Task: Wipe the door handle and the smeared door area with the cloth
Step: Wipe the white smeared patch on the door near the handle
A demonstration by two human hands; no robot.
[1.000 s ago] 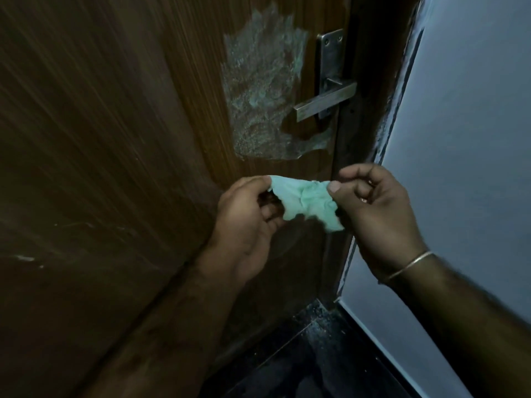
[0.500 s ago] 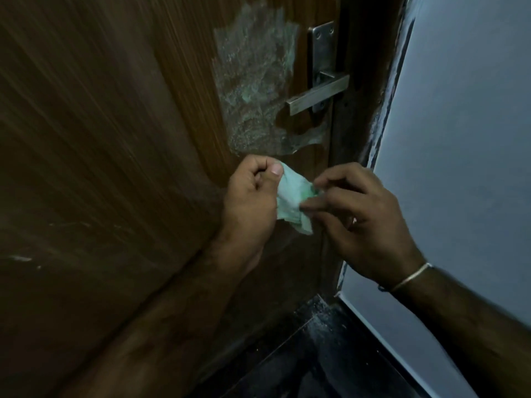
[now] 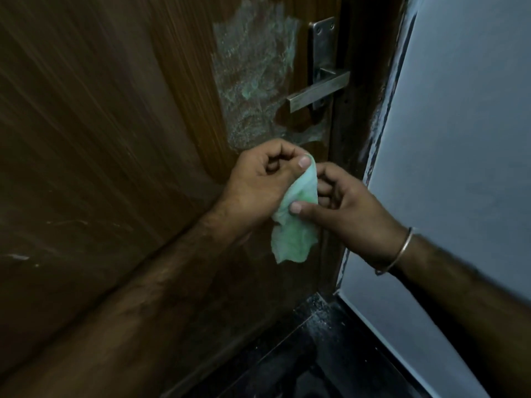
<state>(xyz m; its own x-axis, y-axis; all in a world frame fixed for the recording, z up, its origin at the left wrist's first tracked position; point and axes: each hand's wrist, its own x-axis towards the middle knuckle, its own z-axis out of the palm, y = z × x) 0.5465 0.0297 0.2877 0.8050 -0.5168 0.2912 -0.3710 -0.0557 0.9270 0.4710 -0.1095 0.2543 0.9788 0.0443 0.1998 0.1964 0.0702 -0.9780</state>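
Progress: nothing wiped by the look of it, the smear (image 3: 255, 79) covers the door (image 3: 115, 139) top centre, left of the door handle (image 3: 319, 91).
Left to do: handle and smear both.
Cloth (image 3: 296, 225): mid-frame, below the smear, apart from the door, hanging between both hands.
Left hand (image 3: 258, 188): curled, thumb pinching the cloth's top.
Right hand (image 3: 347, 208): thumb and fingers pinching the cloth's middle.

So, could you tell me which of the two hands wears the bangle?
The right hand: a thin metal bangle circles its wrist. The left hand has a bare wrist. Both pinch the cloth.
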